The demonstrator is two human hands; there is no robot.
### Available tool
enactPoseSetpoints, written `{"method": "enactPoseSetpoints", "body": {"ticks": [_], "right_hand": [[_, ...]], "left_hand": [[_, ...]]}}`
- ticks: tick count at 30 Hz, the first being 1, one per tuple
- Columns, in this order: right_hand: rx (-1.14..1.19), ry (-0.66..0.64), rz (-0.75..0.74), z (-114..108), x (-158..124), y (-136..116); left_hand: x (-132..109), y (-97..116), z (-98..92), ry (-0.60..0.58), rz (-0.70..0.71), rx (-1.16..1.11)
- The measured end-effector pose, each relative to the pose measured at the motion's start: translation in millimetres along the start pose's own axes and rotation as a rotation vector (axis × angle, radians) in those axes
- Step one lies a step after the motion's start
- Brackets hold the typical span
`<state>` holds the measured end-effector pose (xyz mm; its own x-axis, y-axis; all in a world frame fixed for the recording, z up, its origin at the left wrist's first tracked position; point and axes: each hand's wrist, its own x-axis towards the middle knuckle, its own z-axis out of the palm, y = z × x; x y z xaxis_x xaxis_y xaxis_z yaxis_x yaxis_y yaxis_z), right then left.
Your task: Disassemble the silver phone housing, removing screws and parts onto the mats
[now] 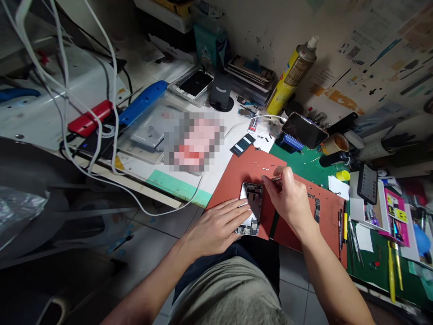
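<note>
An opened smartphone (256,203) lies on the reddish-brown mat (230,180), its inner parts facing up. My left hand (223,223) holds it from the left, the fingers stretched across its left half and the thumb by its near edge. Just right of the phone's far end, my right hand (289,194) is closed in a pinch on a thin metal tool (276,179); its tip and exact kind are hard to make out. Several tiny parts lie on the mat beyond. A narrow phone circuit board (317,210) rests on the mat, partly behind my right hand.
A propped phone (304,130), a yellow spray can (292,74) and a dark flat part (242,144) stand or lie beyond the mat. Pens and slim tools (345,223) line its right side. White cables (101,117) hang at left near plastic trays.
</note>
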<state>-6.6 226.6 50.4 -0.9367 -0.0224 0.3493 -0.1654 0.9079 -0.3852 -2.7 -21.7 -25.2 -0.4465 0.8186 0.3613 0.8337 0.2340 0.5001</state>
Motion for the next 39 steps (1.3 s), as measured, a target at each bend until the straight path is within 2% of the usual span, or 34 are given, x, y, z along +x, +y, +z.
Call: {"method": "enactPoseSetpoints", "body": {"ticks": [8,12,21,25,29,39], "right_hand": [[0.109,-0.133,-0.036,-9.2,4.6,-0.1],[0.066,-0.113,0.014,-5.2,4.2,-0.1],[0.121,-0.14,-0.096,-4.9,3.9,3.7],[0.073,-0.098,-0.041,-6.0,4.2,2.9],[0.088,-0.12,-0.081,-6.3,4.1,1.5],[0.071,-0.074,-0.06,-2.9,3.0,0.6]], "left_hand": [[-0.1,-1.0,1.9,0.009,0.014,0.019],[0.9,0.4,1.0,0.017,0.012,0.016],[1.9,1.2,0.1,0.029,0.027,0.054],[2.3,1.3,0.2,0.028,0.016,0.054],[2.6,1.5,0.0,0.021,0.018,0.062],[-0.5,1.3,2.7,0.005,0.001,0.055]]}}
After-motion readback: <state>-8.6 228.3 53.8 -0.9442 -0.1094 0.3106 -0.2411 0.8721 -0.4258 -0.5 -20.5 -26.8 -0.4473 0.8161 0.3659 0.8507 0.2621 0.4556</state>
